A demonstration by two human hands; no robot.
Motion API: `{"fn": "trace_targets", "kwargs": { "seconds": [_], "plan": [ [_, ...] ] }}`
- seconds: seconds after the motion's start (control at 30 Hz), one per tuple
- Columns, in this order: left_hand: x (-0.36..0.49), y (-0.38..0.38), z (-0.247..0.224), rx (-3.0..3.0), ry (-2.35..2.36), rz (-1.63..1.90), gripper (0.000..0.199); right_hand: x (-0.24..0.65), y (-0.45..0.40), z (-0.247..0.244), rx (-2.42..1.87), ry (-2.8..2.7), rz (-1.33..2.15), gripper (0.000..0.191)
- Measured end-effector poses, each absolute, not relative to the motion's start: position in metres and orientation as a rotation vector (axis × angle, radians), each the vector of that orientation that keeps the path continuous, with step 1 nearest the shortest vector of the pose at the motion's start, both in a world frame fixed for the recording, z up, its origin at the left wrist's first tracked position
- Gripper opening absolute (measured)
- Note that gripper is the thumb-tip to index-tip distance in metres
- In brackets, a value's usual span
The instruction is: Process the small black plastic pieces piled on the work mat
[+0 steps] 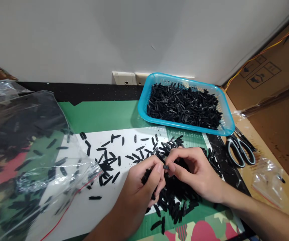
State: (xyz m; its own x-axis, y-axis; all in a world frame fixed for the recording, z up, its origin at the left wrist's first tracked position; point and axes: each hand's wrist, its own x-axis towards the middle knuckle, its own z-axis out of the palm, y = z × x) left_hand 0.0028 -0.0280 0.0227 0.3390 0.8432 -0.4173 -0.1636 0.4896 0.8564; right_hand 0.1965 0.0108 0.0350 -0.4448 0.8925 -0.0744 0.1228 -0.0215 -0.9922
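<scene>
At one o'clock, our basket (pixel 142 105) is filled; many strips (pixel 95 197) lie loose. Our left hand (pixel 136 187) clutches several, our right hand (pixel 199 174) pinches one.

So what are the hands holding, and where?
The left hand and right hand pinch a small, thin black piece by opposite ends; the left cups more pieces.

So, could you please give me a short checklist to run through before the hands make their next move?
1. Right hand at the small black piece: ok, fingertips on it.
2. Left hand holding black pieces: ok.
3. Blue basket upright: ok.
4. Scissors apart from both hands: ok.
5. Loose pieces gathered together: not ok, some scattered across the white area.
6. Large clear bag sealed: cannot tell.
</scene>
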Motion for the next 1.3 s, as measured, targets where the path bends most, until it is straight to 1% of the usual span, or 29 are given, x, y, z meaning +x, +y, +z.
{"fn": "trace_targets", "kwargs": {
  "seconds": [0.6, 0.83, 1.03, 1.3],
  "plan": [
    [0.0004, -0.0290, 0.0212, 0.743, 0.998, 0.806, 0.044, 0.1972, 0.0123, 0.0333, -1.061, -1.571, 1.475, 0.012],
    [0.0007, -0.0261, 0.0248, 0.760, 1.001, 0.832, 0.040, 0.1975, 0.0125, 0.0321, -1.062, -1.541, 1.473, 0.005],
    [-0.0004, -0.0255, 0.0266, 0.770, 1.005, 0.841, 0.038, 0.1970, 0.0141, 0.0320, -1.049, -1.538, 1.462, 0.005],
    [0.0001, -0.0243, 0.0272, 0.732, 0.997, 0.829, 0.043, 0.1967, 0.0121, 0.0337, -1.076, -1.540, 1.475, 0.010]
  ]
}}
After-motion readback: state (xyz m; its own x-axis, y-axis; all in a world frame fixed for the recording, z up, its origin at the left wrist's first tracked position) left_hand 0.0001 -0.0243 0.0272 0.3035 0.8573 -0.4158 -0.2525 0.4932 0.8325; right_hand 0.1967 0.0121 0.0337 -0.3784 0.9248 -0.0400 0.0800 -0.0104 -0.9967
